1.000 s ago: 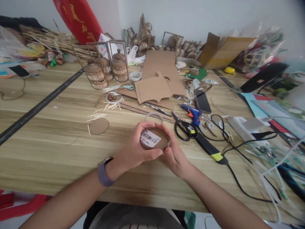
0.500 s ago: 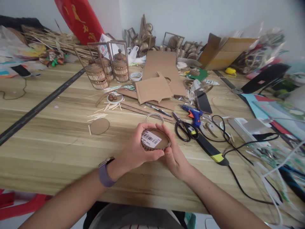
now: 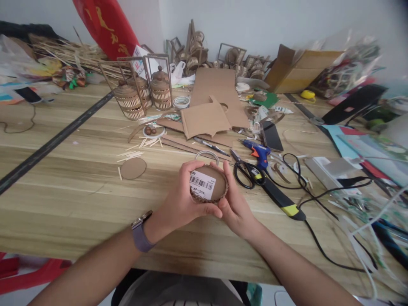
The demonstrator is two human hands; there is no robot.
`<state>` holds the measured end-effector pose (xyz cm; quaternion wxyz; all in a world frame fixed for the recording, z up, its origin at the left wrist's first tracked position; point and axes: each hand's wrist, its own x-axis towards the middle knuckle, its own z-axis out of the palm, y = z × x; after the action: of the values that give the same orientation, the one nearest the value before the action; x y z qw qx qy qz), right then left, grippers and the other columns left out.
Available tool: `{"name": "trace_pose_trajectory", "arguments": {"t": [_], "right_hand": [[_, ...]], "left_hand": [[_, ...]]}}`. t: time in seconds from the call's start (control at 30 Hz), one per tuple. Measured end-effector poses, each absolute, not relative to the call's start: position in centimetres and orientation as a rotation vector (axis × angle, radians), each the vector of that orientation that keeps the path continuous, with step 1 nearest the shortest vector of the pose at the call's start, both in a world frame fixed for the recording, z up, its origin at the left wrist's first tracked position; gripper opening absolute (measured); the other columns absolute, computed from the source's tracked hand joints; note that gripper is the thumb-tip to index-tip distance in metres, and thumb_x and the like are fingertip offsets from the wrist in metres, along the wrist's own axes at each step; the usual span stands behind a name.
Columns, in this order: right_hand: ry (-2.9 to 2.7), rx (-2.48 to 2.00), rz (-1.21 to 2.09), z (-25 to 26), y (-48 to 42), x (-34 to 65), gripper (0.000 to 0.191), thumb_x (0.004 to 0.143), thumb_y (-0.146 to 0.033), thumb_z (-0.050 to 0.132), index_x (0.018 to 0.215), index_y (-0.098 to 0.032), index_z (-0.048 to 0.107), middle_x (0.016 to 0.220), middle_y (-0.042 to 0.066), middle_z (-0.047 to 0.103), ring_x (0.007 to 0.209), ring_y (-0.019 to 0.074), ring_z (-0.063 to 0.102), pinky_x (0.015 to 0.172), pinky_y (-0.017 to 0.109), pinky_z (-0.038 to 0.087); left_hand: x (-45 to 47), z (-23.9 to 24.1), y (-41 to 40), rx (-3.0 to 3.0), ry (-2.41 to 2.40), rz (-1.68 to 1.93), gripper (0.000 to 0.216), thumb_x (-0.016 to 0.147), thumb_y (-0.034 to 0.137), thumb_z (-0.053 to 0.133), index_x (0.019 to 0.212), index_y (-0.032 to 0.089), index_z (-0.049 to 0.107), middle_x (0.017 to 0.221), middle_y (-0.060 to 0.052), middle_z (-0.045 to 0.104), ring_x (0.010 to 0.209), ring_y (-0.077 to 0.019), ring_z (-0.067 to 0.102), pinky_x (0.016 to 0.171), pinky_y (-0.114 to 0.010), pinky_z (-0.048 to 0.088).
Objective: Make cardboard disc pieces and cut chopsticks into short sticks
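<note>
Between my two hands is a round cardboard disc (image 3: 218, 180) with a corrugated rim and a white barcode label on its face. My left hand (image 3: 183, 193) is closed round its left side, thumb along the near edge. On the right side my right hand (image 3: 236, 204) grips the rim with fingers and thumb. Just beyond the disc a pale ring (image 3: 208, 153) lies on the table. Black-handled scissors (image 3: 244, 172) lie right of my hands, and a flat cardboard circle (image 3: 134, 168) with thin wooden sticks (image 3: 130, 155) lies to the left.
A blue glue gun (image 3: 259, 152) and a black-and-yellow tool (image 3: 280, 197) with loose cables are at right. Cardboard sheets (image 3: 205, 119) lie further back. Small slatted lanterns (image 3: 129, 100) stand behind at left, near a tape roll (image 3: 181, 102). An open carton (image 3: 299, 70) stands at the back right.
The disc has tilted so its labelled face turns more toward me. My right hand's fingers have shifted slightly outward along the rim; both hands still hold it.
</note>
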<state>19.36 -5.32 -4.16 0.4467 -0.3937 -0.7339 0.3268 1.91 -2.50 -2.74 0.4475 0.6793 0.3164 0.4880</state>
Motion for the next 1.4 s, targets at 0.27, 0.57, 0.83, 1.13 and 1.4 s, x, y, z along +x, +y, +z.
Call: {"name": "trace_pose_trajectory", "arguments": {"t": [0.27, 0.57, 0.83, 1.13, 1.4], "right_hand": [[-1.805, -0.949, 0.75, -4.44, -4.95, 19.64, 0.083, 0.09, -0.065, 0.037, 0.154, -0.03, -0.003, 0.156, 0.014, 0.028, 0.142, 0.029, 0.031, 0.113, 0.055, 0.032], [-1.827, -0.952, 0.683, -4.72, -5.34, 19.35, 0.073, 0.094, -0.061, 0.032, 0.154, -0.029, 0.004, 0.158, 0.012, 0.025, 0.144, 0.027, 0.028, 0.115, 0.053, 0.03], [-1.838, -0.968, 0.685, -4.81, -5.33, 19.47, 0.072, 0.095, -0.06, 0.031, 0.154, -0.031, 0.002, 0.159, 0.012, 0.022, 0.145, 0.0276, 0.025, 0.115, 0.054, 0.029], [-1.838, -0.973, 0.698, -4.94, -5.36, 19.44, 0.073, 0.095, -0.062, 0.029, 0.154, -0.03, 0.0, 0.159, 0.011, 0.022, 0.145, 0.0276, 0.023, 0.115, 0.055, 0.028], [-1.838, -0.982, 0.712, -5.04, -5.43, 19.45, 0.075, 0.094, -0.063, 0.028, 0.154, -0.029, -0.002, 0.16, 0.013, 0.019, 0.146, 0.0276, 0.022, 0.116, 0.055, 0.027]], "left_hand": [[1.89, -2.69, -2.89, 1.756, 0.672, 1.078, 0.086, 0.078, 0.051, 0.069, 0.143, 0.024, 0.02, 0.151, -0.018, 0.025, 0.138, -0.0327, 0.031, 0.113, -0.049, 0.029], [2.24, -2.48, -3.2, 1.836, 0.657, 1.162, 0.076, 0.081, 0.046, 0.068, 0.141, 0.026, 0.026, 0.144, -0.013, 0.036, 0.13, -0.0289, 0.041, 0.11, -0.045, 0.034], [2.28, -2.46, -3.03, 1.886, 0.68, 1.163, 0.073, 0.082, 0.046, 0.067, 0.141, 0.027, 0.027, 0.143, -0.013, 0.037, 0.131, -0.0289, 0.039, 0.111, -0.046, 0.032], [2.31, -2.61, -2.98, 1.931, 0.68, 1.193, 0.075, 0.082, 0.049, 0.066, 0.142, 0.028, 0.027, 0.144, -0.012, 0.037, 0.132, -0.0279, 0.038, 0.111, -0.046, 0.031], [2.24, -2.61, -3.09, 1.97, 0.687, 1.193, 0.074, 0.083, 0.047, 0.065, 0.142, 0.025, 0.027, 0.144, -0.015, 0.036, 0.135, -0.0302, 0.035, 0.112, -0.049, 0.03]]}}
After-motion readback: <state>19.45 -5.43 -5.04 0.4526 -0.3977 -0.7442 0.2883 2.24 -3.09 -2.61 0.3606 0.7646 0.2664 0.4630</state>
